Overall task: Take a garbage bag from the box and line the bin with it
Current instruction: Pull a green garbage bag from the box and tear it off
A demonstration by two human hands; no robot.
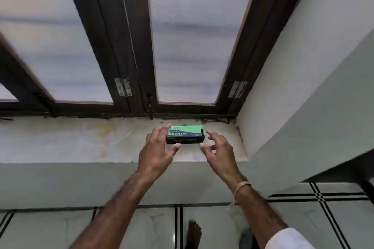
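A small green and black garbage bag box (187, 134) lies on the pale stone window sill (81, 141), near its right end. My left hand (156, 151) reaches to the box's left end with fingers spread, fingertips at or very near its top corner and thumb at its lower left edge. At the box's right end is my right hand (217, 148), fingers apart, apparently just short of touching. Neither hand holds anything. No bin is in view.
Dark-framed frosted windows (192, 36) stand behind the sill. A white wall (303, 66) closes the sill on the right. Below is a tiled floor (222, 224) with black lines, my bare foot (193, 232), and a dark object (354, 168) at the right edge.
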